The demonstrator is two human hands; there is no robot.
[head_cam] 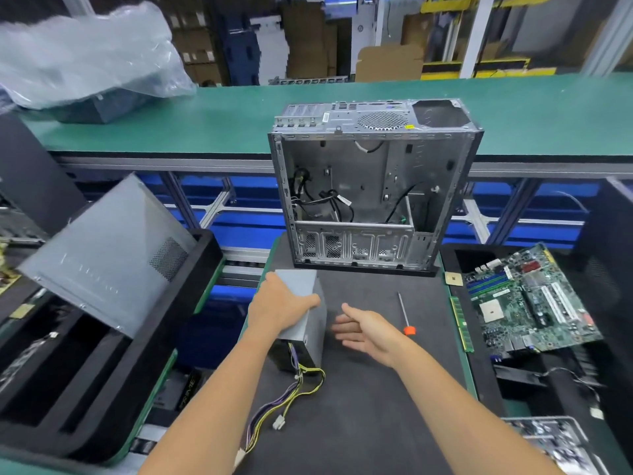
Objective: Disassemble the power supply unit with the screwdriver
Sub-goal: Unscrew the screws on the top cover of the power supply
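The grey metal power supply unit (310,329) stands on the dark mat (376,406), its bundle of yellow, purple and black cables (284,402) trailing toward me. My left hand (279,305) grips the unit's top left edge. My right hand (364,329) hovers just right of the unit, fingers spread, holding nothing. The screwdriver (404,311), a thin shaft with an orange handle, lies on the mat to the right of my right hand.
An emptied computer case (370,186) stands at the mat's far end. A grey side panel (106,255) leans in a black bin at left. A motherboard (527,299) and a RAM stick (460,323) lie at right. A plastic-wrapped object (85,53) rests on the green bench behind.
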